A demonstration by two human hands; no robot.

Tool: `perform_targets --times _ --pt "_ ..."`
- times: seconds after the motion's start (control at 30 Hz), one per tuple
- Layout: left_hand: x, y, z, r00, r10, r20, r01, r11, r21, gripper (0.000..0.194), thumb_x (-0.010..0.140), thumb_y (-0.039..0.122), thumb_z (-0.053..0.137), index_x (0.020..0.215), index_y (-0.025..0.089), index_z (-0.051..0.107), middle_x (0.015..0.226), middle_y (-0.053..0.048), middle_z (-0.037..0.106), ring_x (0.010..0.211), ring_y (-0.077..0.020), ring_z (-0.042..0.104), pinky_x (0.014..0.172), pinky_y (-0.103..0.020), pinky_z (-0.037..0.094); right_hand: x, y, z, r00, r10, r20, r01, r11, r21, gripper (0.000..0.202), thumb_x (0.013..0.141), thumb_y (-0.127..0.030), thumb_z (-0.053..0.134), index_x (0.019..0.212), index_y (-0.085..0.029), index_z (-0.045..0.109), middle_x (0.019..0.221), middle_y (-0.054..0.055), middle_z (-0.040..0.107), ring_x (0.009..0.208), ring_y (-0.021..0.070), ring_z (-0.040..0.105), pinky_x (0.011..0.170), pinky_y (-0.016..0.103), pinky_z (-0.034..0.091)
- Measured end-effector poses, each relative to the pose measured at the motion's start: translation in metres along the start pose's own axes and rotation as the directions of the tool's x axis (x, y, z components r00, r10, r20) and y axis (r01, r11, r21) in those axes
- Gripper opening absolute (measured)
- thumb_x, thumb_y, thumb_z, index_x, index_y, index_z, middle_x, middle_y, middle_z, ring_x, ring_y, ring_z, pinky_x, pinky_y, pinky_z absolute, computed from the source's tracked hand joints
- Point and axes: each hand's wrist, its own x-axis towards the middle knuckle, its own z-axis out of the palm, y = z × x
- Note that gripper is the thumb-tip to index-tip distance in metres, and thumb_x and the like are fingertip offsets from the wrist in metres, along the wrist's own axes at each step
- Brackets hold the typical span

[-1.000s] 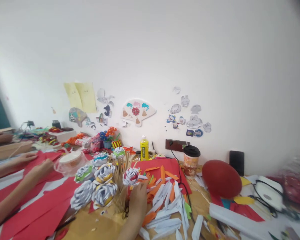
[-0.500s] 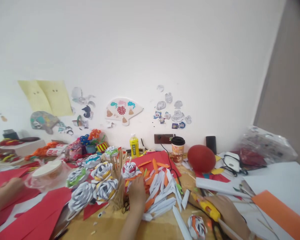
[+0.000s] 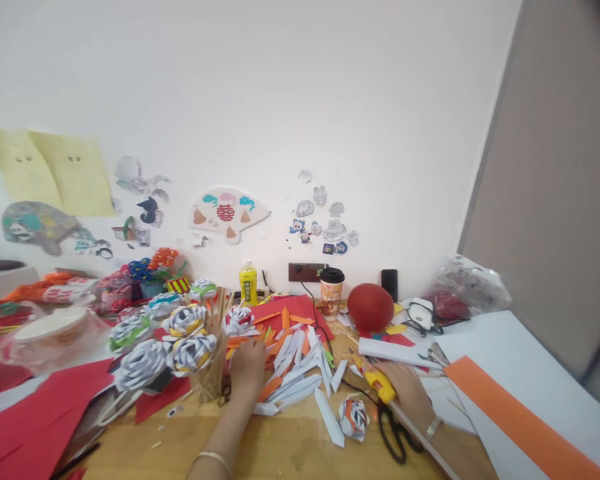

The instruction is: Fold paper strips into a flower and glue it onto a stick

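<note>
My left hand (image 3: pixel 247 367) reaches into the pile of folded orange paper pieces (image 3: pixel 267 347), its fingertips hidden among them. Folded white paper strips (image 3: pixel 300 373) fan out to the right of it. On the right, my right hand (image 3: pixel 407 393) grips a yellow glue gun (image 3: pixel 379 381) with a long glue stick (image 3: pixel 427 443) out of its back end. Below the gun lie black-handled scissors (image 3: pixel 394 437) and a small white and orange paper rose (image 3: pixel 354 419). Left of my left hand, white paper roses (image 3: pixel 194 352) stand around a bundle of wooden sticks (image 3: pixel 211 373).
A lidded paper cup (image 3: pixel 331 293), a yellow bottle (image 3: pixel 249 283) and a red balloon-like ball (image 3: pixel 371 309) stand along the wall. Red paper sheets (image 3: pixel 45 420) and a bagged white tub (image 3: pixel 55 328) cover the left. An orange strip (image 3: pixel 520 413) lies on white paper at right.
The view has turned right and the scene shifted left. Another person's hand at the far left has almost left the picture. My right hand still holds the glue gun; my left stays at the paper pieces.
</note>
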Motion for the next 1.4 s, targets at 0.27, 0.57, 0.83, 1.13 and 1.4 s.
perform_targets --times 0.27,0.57,0.83,1.13,1.4 --pt "-0.004 0.011 -0.008 0.985 0.058 -0.162 -0.057 0.998 0.010 0.041 0.075 0.010 0.039 0.115 0.012 0.045 0.102 -0.015 0.056 0.101 -0.0281 0.048 0.082 -0.039 0.036 0.006 -0.010 -0.011 0.997 0.077 -0.022 -0.077 0.997 0.022 0.031 0.072 -0.025 0.043 0.099 -0.017 0.057 0.096 0.008 0.064 0.086 0.0229 0.055 0.077 0.035 0.037" --pt "-0.015 0.049 -0.026 0.923 0.204 -0.325 -0.279 0.939 -0.203 0.036 0.080 0.028 0.043 0.112 0.013 0.052 0.052 -0.002 0.057 0.061 -0.0223 0.055 0.085 -0.042 0.036 0.008 -0.016 -0.017 0.979 0.202 -0.037 -0.200 0.979 0.049 0.028 0.072 -0.021 0.047 0.100 -0.019 0.055 0.091 0.005 0.063 0.084 0.0207 0.054 0.078 0.034 0.030" --pt "-0.081 0.131 -0.024 0.670 0.727 0.150 -0.574 0.635 -0.517 0.063 0.052 0.033 0.074 0.111 0.027 0.053 0.123 -0.012 0.047 0.106 -0.0336 0.044 0.087 -0.044 0.036 0.012 -0.019 -0.027 0.970 0.233 -0.070 -0.222 0.965 0.143 0.023 0.071 -0.025 0.049 0.091 -0.016 0.056 0.085 0.008 0.063 0.079 0.0223 0.054 0.075 0.036 0.033" --pt "-0.057 0.140 -0.006 0.879 0.212 0.427 0.386 0.209 -0.898 0.029 0.074 0.044 0.052 0.084 0.017 0.056 0.065 -0.001 0.056 0.057 -0.0160 0.054 0.053 -0.026 0.042 0.007 -0.016 -0.027 0.952 0.257 -0.164 -0.162 0.882 0.443 0.020 0.073 -0.031 0.053 0.089 -0.018 0.052 0.085 0.006 0.059 0.078 0.0199 0.055 0.069 0.031 0.042" --pt "-0.060 0.138 0.002 0.849 0.179 0.497 0.525 -0.182 -0.831 0.036 0.071 0.048 0.056 0.091 0.017 0.054 0.049 0.007 0.045 0.033 -0.0051 0.034 0.037 -0.018 0.025 0.002 -0.029 -0.033 0.994 0.058 -0.087 0.004 0.812 0.583 0.022 0.070 -0.035 0.051 0.085 -0.020 0.050 0.080 0.005 0.058 0.072 0.0185 0.056 0.063 0.028 0.043"
